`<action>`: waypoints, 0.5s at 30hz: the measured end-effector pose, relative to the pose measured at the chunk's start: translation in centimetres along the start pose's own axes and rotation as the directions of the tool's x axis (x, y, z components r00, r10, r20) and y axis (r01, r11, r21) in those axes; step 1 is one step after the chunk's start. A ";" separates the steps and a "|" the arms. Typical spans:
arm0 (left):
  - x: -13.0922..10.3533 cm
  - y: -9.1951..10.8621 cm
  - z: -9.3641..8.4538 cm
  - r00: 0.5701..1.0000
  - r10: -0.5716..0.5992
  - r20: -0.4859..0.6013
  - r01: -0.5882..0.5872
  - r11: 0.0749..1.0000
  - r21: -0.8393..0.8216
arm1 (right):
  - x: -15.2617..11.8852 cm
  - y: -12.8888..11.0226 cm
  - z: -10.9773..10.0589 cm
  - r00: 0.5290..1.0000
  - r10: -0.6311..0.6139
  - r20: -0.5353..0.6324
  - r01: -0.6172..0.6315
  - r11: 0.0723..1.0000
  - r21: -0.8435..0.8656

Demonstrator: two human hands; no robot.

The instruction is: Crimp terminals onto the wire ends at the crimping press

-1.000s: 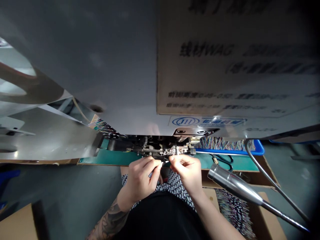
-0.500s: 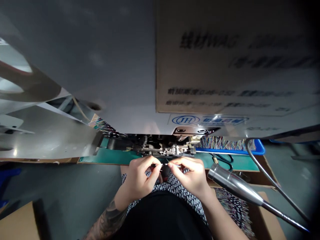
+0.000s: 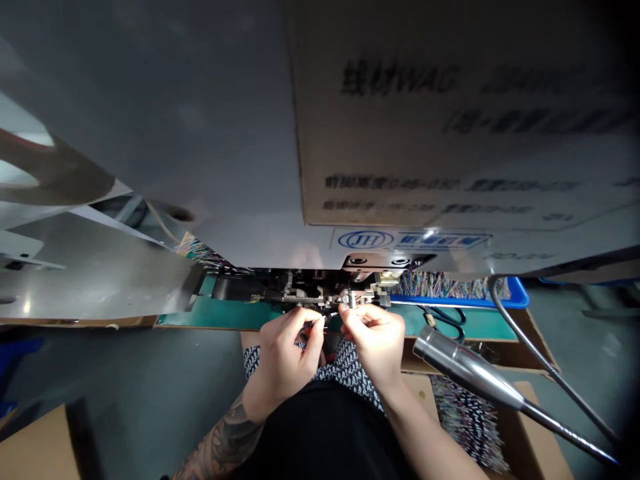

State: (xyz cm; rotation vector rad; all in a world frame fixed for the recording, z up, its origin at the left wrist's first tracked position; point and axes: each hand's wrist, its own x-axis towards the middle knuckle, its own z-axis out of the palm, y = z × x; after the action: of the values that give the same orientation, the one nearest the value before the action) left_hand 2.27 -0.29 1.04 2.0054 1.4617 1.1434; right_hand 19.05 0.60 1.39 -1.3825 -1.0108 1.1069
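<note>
My left hand (image 3: 286, 355) is pinched closed on thin wires (image 3: 325, 327), whose fine ends poke out past the thumb. To its right, my right hand (image 3: 376, 341) is also closed, its thumb and fingertip at a thin wire right in front of the metal mechanism (image 3: 345, 300) of the machine. A short light piece of wire bridges the gap between the two sets of fingertips; its exact end is too small to make out. The other fingers of my right hand are curled in.
The big grey machine housing (image 3: 225, 167) with a printed label hangs above. A blue tray (image 3: 520, 293) of many coloured wires sits right of the mechanism on the green tabletop (image 3: 225, 315). A metal lamp (image 3: 467, 369) reaches in from the right, above a cardboard box (image 3: 537, 427) with wire bundles.
My right hand has moved up and slightly left, bringing its fingertips to the mechanism. My left hand stays nearly in place, still pinching. The camera view has shifted slightly.
</note>
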 end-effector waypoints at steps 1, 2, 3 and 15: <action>0.0 0.0 0.0 1.000 -0.001 -0.004 0.001 1.000 -0.002 | 0.0 0.0 0.1 1.000 0.001 -0.014 0.000 1.000 0.006; 0.0 0.0 0.1 1.000 -0.001 -0.008 0.001 1.000 -0.004 | 0.0 0.1 0.1 1.000 0.003 -0.024 -0.003 1.000 0.011; 0.0 0.0 0.1 1.000 -0.002 -0.011 0.002 1.000 -0.005 | 0.0 0.2 0.2 0.999 0.010 -0.032 -0.010 1.000 0.013; 0.3 0.4 -0.1 1.000 -0.002 0.015 0.001 0.999 0.044 | -0.3 1.4 -0.2 0.993 -0.096 -0.068 0.089 0.991 -0.102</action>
State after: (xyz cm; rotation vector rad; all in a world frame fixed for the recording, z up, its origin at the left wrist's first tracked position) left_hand 2.43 -0.18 1.52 2.0375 1.4927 1.1019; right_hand 19.16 0.10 0.05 -1.4294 -1.0780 0.9425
